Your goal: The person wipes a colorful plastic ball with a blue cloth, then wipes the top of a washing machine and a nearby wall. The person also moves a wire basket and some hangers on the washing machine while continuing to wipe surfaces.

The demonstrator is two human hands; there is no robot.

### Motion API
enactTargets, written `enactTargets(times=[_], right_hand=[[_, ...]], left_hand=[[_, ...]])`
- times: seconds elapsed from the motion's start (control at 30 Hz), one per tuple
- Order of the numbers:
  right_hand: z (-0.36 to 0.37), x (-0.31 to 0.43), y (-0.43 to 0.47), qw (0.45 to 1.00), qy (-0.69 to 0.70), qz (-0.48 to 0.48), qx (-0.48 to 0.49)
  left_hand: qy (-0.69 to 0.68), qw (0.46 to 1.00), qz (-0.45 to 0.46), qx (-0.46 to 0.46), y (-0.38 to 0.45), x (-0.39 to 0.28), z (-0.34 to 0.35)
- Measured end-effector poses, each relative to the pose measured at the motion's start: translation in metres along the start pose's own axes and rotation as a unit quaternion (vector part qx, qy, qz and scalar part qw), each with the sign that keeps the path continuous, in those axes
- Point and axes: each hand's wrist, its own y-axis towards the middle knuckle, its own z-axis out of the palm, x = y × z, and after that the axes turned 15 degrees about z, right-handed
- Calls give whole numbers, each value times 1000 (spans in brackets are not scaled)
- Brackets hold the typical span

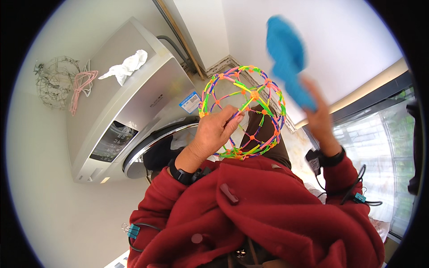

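In the middle, my left hand (218,129) pinches a strut of a colourful expanding ball (254,95), a spread lattice of plastic rods with orange joints. It hangs above my dark trouser leg (268,137). Up and to the right, my right hand (320,115) is raised and grips the lower end of a blue item (288,57). Motion blurs that item; it looks like soft cloth, but its kind cannot be told. Ball and blue item are apart.
A front-loading washing machine (147,90) stands at the left, its round door (161,150) near my left forearm. On its top lie a crumpled white cloth (127,67), pink hangers (81,83) and a wire rack (57,83). Walls rise ahead; a window (372,160) is at right.
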Motion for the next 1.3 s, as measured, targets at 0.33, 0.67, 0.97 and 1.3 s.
enactTargets(times=[0.33,0.67,0.97,1.3], right_hand=[[-25,-27,10,961,165,220,-36],[-15,-72,-3,974,-145,132,113],[17,-40,-34,977,-24,-18,211],[-10,-87,-22,968,149,200,-12]], left_hand=[[-166,980,-104,29,-4,-11,-25],[-181,976,-116,-23,-2,-4,-38],[-214,969,-111,-45,4,1,-29],[-246,955,-130,-99,8,4,-33]])
